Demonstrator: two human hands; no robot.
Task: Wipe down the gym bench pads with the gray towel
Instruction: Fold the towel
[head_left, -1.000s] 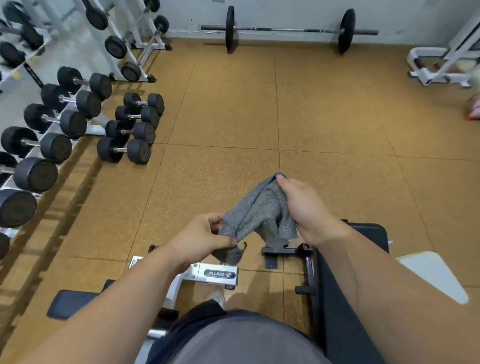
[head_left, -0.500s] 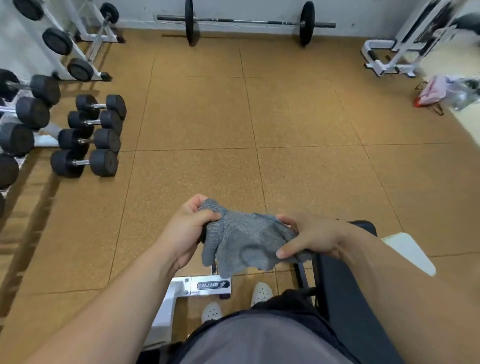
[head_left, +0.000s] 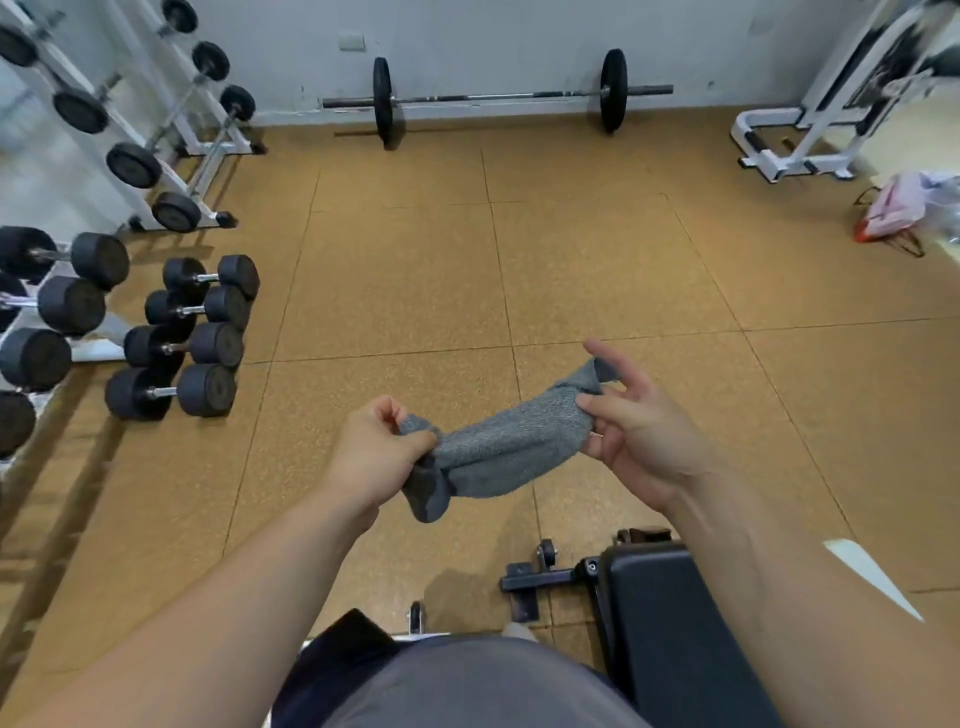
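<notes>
A gray towel (head_left: 511, 441) is stretched in the air between my two hands, above the cork-coloured floor. My left hand (head_left: 376, 452) grips its lower left end in a fist, and a dark corner hangs below. My right hand (head_left: 631, 431) pinches the upper right end between thumb and curled fingers, while the other fingers stick out. The black bench pad (head_left: 670, 623) lies below my right forearm at the lower right, partly hidden by the arm. The towel hangs above and to the left of the pad, apart from it.
Black dumbbells (head_left: 182, 332) lie on the floor and rack at the left. A barbell (head_left: 498, 96) rests by the back wall. White machine frame (head_left: 795, 140) and a pink bag (head_left: 898, 208) sit at the far right. The bench's black foot bar (head_left: 540, 577) juts left.
My hands have moved apart and pulled the bunched towel out into a long strip. The view has tilted up, so more of the back wall shows.
</notes>
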